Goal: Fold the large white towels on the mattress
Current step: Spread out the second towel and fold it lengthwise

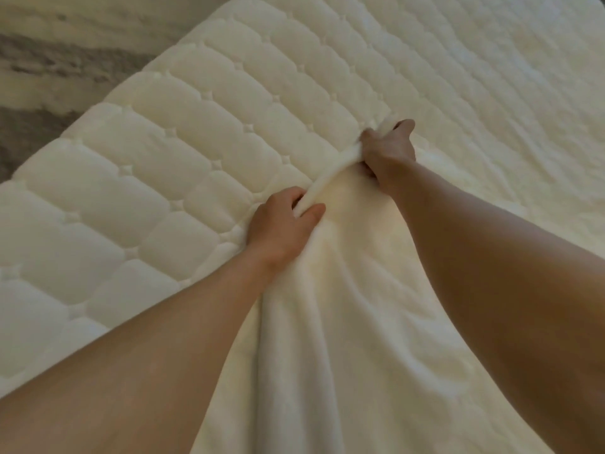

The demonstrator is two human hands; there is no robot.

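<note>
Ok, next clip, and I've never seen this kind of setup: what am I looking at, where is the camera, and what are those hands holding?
There is no machine here, only a person's two bare arms. The single picture comes from a wide-angle camera worn on the person's head, looking forward and down, so the arms reach in from the bottom edge. The surface is a quilted mattress; the grey marbled floor shows at the upper left. A white towel lies rumpled over the mattress's near and right part. The left hand and the right hand each grip the towel's bunched edge, which runs as a short ridge between them.
</note>
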